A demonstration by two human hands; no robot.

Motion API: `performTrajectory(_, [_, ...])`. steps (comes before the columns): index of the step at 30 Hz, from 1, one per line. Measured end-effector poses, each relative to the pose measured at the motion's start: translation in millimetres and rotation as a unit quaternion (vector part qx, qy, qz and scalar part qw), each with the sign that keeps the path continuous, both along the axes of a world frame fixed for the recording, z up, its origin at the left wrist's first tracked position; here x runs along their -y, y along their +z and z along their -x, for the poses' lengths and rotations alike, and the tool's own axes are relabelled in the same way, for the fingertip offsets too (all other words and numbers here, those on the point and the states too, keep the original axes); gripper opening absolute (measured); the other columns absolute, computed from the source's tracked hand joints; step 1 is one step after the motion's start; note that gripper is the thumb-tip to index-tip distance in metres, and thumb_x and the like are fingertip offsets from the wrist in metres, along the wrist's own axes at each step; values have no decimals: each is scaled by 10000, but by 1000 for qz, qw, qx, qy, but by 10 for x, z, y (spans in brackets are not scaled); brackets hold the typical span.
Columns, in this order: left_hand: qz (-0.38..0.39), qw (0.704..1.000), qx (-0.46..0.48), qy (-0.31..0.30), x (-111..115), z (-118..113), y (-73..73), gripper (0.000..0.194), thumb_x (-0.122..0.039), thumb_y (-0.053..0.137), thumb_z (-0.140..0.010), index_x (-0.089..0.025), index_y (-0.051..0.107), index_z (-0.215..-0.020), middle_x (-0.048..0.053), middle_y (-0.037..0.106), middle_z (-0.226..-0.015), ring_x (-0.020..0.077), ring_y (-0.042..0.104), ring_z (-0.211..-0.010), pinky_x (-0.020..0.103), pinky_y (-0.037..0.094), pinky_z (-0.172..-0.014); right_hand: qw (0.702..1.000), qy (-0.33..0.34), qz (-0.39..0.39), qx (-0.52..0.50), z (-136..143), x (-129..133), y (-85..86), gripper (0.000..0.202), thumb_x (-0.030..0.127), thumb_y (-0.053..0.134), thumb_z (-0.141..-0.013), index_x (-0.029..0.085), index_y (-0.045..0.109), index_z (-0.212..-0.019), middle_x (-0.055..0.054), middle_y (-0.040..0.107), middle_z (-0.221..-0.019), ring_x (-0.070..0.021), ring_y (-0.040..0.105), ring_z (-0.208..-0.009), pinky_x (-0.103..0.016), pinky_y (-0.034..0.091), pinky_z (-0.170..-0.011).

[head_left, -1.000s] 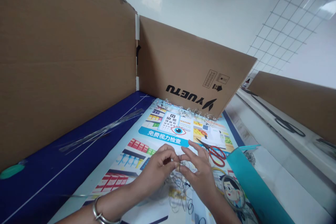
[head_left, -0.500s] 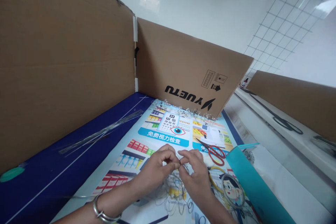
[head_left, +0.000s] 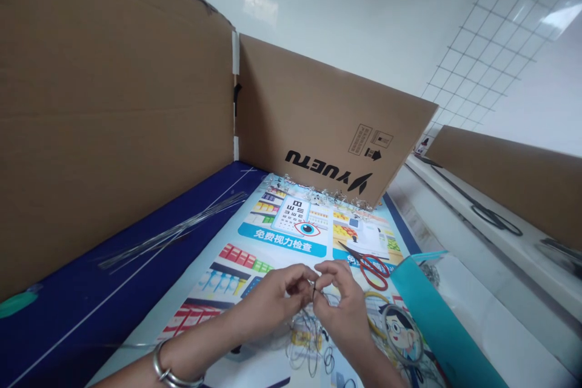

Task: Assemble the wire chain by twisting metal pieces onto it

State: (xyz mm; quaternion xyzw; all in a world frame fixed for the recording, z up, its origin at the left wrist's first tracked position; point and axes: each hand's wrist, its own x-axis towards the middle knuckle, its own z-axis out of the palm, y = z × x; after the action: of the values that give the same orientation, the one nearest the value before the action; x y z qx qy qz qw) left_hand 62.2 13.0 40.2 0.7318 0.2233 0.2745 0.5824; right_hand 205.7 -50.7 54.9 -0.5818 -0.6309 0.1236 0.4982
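At the near edge of a blue-covered tabletop (head_left: pixel 77 321), a person wearing a silver bracelet (head_left: pixel 167 374) bends a left hand (head_left: pixel 278 298) and a right hand (head_left: pixel 339 302) together over a dark strand (head_left: pixel 314 291). The right grip is narrow, thumb and forefinger pinching the strand; the left is narrow too, though whether it holds anything cannot be told. The strand's short visible length stands upright between the fingertips, its long axis running near to far; its ends are hidden, so which way it points is unclear.

The work looks partway through: the strand is in hand, while a loose tangle (head_left: pixel 305 339) lies below, apparently left to handle. Toward the right edge sit a clear ring (head_left: pixel 421 339) and red-handled scissors (head_left: pixel 376 273), beside a teal box (head_left: pixel 436 309). A bundle of thin wires (head_left: pixel 177 229) slants along the left side. Small tangled pieces (head_left: pixel 336 197), possibly finished, line the far edge beneath a cardboard panel (head_left: pixel 327 109).
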Motion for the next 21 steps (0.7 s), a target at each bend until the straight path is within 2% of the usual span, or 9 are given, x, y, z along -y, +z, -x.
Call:
performTrajectory(2, [-18, 1000, -17, 11, 16, 5, 27, 99, -148, 493, -757, -165, 574, -811, -26, 551, -689, 107, 469, -644, 215, 359, -612, 999, 20, 28, 7, -41, 4, 73, 328, 3, 516, -590, 218, 600, -822, 4, 601, -773, -186, 546, -877, -304, 418, -803])
performTrajectory(4, [-30, 999, -31, 19, 29, 6, 51, 101, -130, 487, -741, -161, 578, -774, -28, 554, -673, 103, 472, -632, 207, 353, -596, 995, 50, 88, -22, -96, 5, 137, 237, 21, 535, -599, 206, 604, -731, -6, 616, -841, -181, 550, -876, -301, 410, -808])
performTrajectory(7, [-40, 998, -48, 25, 43, -3, 69, 120, -133, 473, -740, -157, 588, -765, -28, 551, -651, 101, 472, -610, 201, 349, -573, 968, 84, 186, -148, -167, -6, 167, 283, 70, 564, -626, 209, 606, -869, 16, 609, -733, -153, 559, -745, -272, 428, -703])
performTrajectory(10, [-28, 998, -44, 31, 47, -18, 45, 148, -140, 466, -744, -159, 584, -832, -28, 547, -649, 101, 469, -595, 200, 351, -558, 941, 83, 230, -236, -180, -20, 148, 367, 100, 575, -623, 195, 564, -977, 38, 579, -640, -129, 530, -617, -234, 408, -573])
performTrajectory(14, [-32, 999, -11, 32, 45, -28, -15, 311, -102, 447, -733, -183, 557, -1012, -21, 580, -703, 108, 502, -632, 203, 372, -584, 963, 51, 203, -168, -144, -19, 156, 437, 72, 553, -611, 180, 519, -1033, 44, 587, -627, -138, 549, -631, -260, 432, -630])
performTrajectory(21, [-131, 991, -12, 33, 46, -2, 5, 341, -19, 404, -683, -206, 598, -894, -19, 609, -814, 109, 517, -727, 202, 372, -653, 978, 56, 184, -76, -167, -21, 145, 483, 66, 540, -637, 183, 480, -1102, 44, 579, -690, -143, 579, -689, -288, 447, -724])
